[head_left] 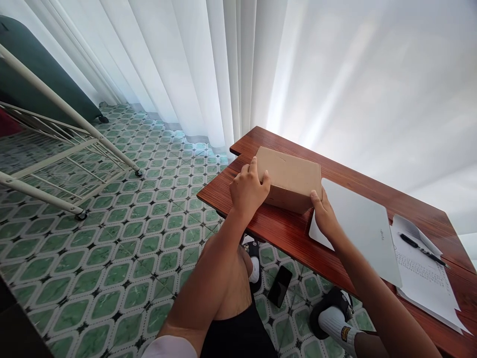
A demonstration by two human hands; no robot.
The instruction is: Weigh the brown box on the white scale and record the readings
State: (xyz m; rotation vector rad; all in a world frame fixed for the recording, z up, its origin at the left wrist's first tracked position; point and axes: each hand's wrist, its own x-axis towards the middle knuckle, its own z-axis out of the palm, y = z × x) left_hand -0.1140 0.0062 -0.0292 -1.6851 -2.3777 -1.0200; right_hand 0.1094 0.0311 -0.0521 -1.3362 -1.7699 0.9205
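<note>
A closed brown cardboard box rests on the left part of the reddish wooden table. My left hand grips its left end, fingers bent over the side and thumb on the top edge. At the opposite end, my right hand has its thumb on the near corner and its fingers along the right side, partly hidden. Just right of the box, a closed silver laptop lies flat, beneath my right hand and forearm.
Written papers with a black pen on them lie at the table's right. A phone is on the tiled floor between my feet. A white wheeled rack and a green suitcase stand left; white curtains hang behind.
</note>
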